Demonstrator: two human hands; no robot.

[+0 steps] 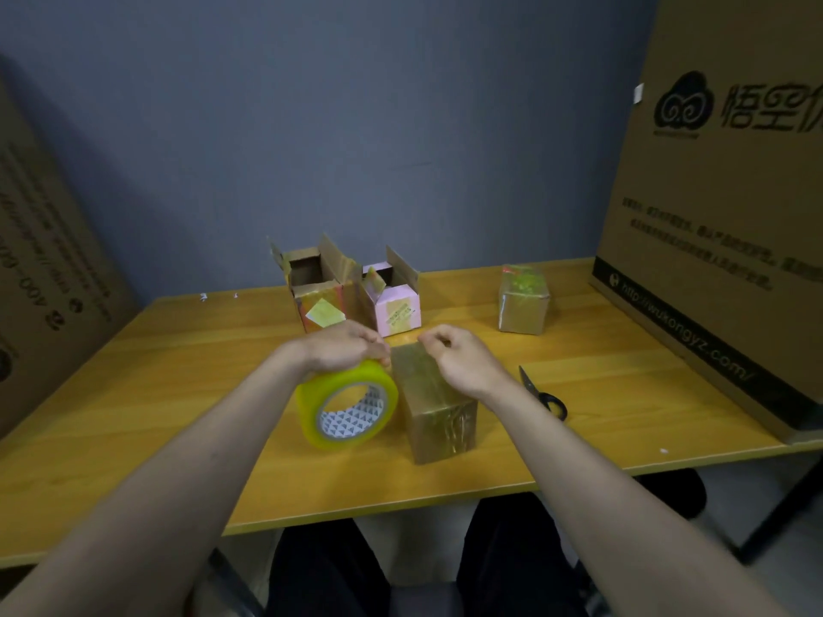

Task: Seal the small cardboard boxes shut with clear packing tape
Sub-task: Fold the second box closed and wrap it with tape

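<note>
Four small boxes sit on the bench [187,349]. The near box [438,405] stands right in front of the person, I think so both hands can reach it. The left hand [345,347] grips the tape roll [346,405] from above, fingers curled over its top. The roll stands on its edge, just beside the box, maybe so the tape can pull straight across. The right hand [458,358] is above the box top with its fingers pinched together. It may hold the clear tape end, but I cannot see the tape there.

Two open boxes [320,291] wait at the back, touching each other. A taped box [523,300] stands off to the right. The scissors [541,391] lie near the right arm, partly hidden by it.
</note>
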